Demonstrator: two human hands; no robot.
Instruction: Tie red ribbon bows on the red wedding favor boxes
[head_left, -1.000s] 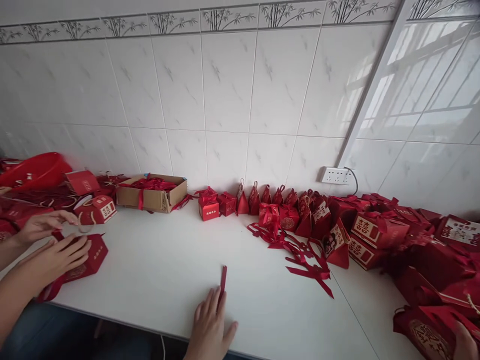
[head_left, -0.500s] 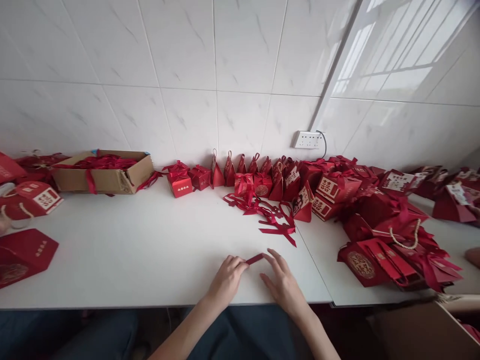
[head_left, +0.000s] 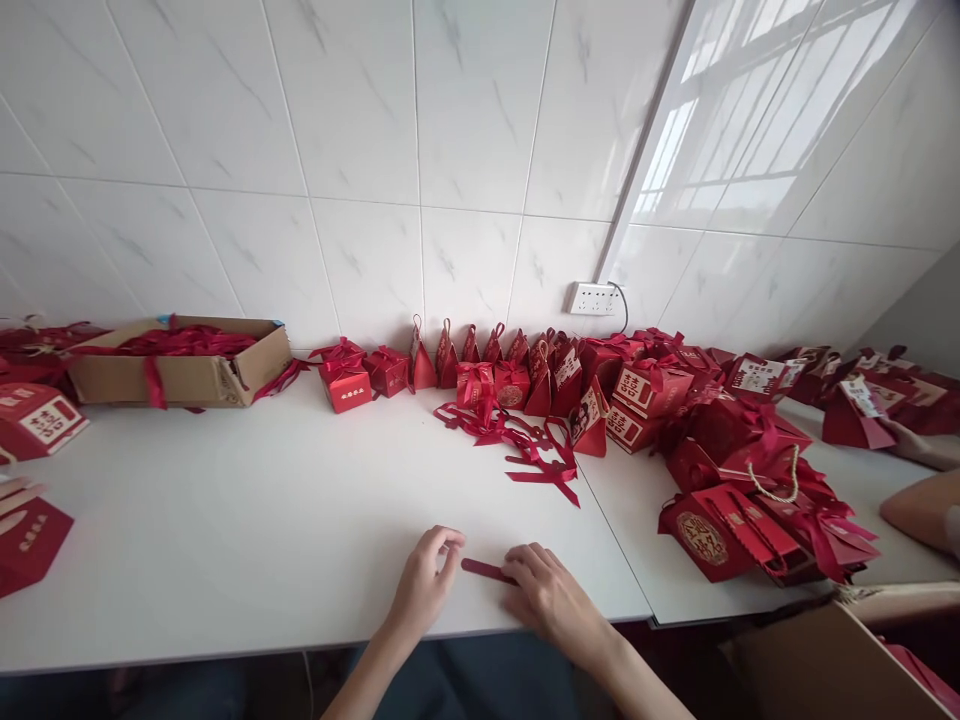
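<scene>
A short red ribbon strip (head_left: 484, 570) lies flat on the white table (head_left: 247, 530) near its front edge. My left hand (head_left: 424, 586) rests just left of the strip with its fingers curled, fingertips at the strip's left end. My right hand (head_left: 551, 598) lies over the strip's right end, fingers bent down onto it. Both hands touch the table close together.
Loose red ribbons (head_left: 532, 455) lie behind my hands. Several red gift boxes (head_left: 517, 370) line the tiled wall, a cardboard box (head_left: 176, 365) of ribbons stands back left, red bags (head_left: 739, 520) pile up right. Another person's arm (head_left: 919, 505) rests far right. A wall socket (head_left: 592, 298) sits above.
The view swung right and down, away from another person's hands at the left. My right hand came in beside the left, and both closed on the ribbon strip, now lying flat nearer the edge.
</scene>
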